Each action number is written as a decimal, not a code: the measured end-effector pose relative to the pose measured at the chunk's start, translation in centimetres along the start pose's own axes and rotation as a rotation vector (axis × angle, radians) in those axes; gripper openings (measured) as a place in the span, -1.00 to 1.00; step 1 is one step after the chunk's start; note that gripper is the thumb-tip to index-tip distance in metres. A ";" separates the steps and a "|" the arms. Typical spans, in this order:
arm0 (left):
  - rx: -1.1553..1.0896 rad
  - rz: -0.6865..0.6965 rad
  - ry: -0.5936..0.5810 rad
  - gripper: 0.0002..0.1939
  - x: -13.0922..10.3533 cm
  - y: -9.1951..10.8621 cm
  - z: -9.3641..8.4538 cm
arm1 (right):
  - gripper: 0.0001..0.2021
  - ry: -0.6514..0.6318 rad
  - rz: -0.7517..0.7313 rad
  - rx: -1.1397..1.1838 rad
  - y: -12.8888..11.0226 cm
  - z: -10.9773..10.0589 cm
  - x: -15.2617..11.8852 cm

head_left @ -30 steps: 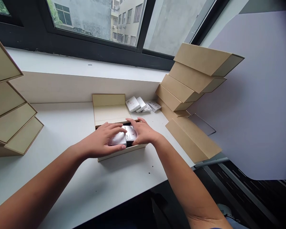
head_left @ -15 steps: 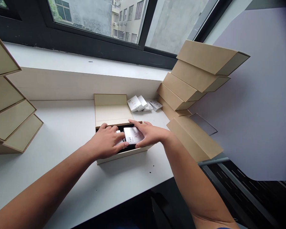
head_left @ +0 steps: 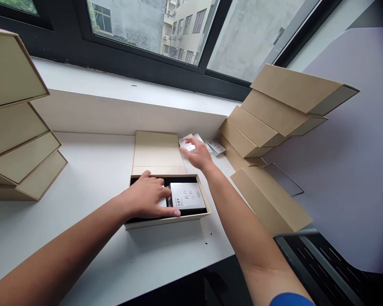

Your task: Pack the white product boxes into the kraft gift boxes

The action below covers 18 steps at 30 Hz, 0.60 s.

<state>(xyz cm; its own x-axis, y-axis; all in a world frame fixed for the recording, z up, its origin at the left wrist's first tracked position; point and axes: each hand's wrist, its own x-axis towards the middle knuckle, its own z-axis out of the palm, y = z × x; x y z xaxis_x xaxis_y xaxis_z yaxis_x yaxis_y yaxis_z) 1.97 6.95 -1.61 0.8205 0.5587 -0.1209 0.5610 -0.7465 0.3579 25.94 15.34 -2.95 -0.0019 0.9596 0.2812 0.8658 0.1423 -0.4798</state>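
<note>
My left hand (head_left: pixel 148 197) lay over the left part of the open box (head_left: pixel 169 222), its fingers bent down inside and its thumb stretched out near the front wall. Under them showed a sliver of a pale carton (head_left: pixel 162 202), mostly hidden by my hand, so I could not tell whether I was pinching it or only resting on it. To the right of that, a silver carton (head_left: pixel 187 196) sat in the right part of the box, its printed face up and dark lining about it; neither hand held it. The lid (head_left: pixel 158 148) lay folded back behind the box on the white table (head_left: pixel 92 170). My right hand (head_left: pixel 199 155) was reaching past the box's far right corner, over a small group of silver cartons (head_left: pixel 216 148), thumb and fingers spread apart above the leftmost ones; whether the fingertips touched them, I could not tell. At my left rose a stack of cream-ended boxes (head_left: pixel 22 148), and at my right a leaning stack of tan boxes (head_left: pixel 284 97), with one more tan box (head_left: pixel 268 199) lying nearer to me, beside my right forearm.
</note>
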 end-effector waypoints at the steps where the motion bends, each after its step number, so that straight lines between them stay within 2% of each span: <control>1: -0.010 0.011 -0.041 -0.34 -0.3 -0.2 -0.3 | -0.50 -0.012 -0.036 -0.114 -0.3 0.7 1.5; 3: -0.040 0.019 -0.121 -0.34 -1.0 -0.4 -0.8 | -0.37 -0.099 -0.082 -0.322 -1.2 2.1 4.4; 6: -0.066 0.024 -0.205 -0.39 -1.9 -0.5 -1.3 | -0.27 -0.281 -0.062 -0.432 -1.9 3.9 7.8; 9: -0.039 0.004 -0.261 -0.41 -2.4 -0.3 -1.5 | -0.23 -0.391 -0.018 -0.444 -1.9 5.1 9.5; 12: -0.034 -0.028 -0.294 -0.45 -2.6 0.1 -1.4 | -0.21 -0.426 -0.004 -0.470 -1.7 5.5 10.3; 14: -0.036 -0.047 -0.285 -0.45 -2.8 0.3 -1.2 | -0.33 -0.422 -0.039 -0.489 -1.9 5.4 10.5; 18: -0.041 -0.045 -0.204 -0.36 -3.7 0.6 -1.1 | -0.76 -0.426 -0.151 -0.524 -3.6 4.2 10.4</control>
<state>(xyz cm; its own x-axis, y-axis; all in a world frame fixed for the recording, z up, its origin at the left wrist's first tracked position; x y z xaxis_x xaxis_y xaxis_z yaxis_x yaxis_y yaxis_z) -0.86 4.85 0.04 0.8023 0.5033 -0.3210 0.5961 -0.7049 0.3845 20.73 25.83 -1.77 -0.2452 0.9654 -0.0890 0.9679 0.2490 0.0339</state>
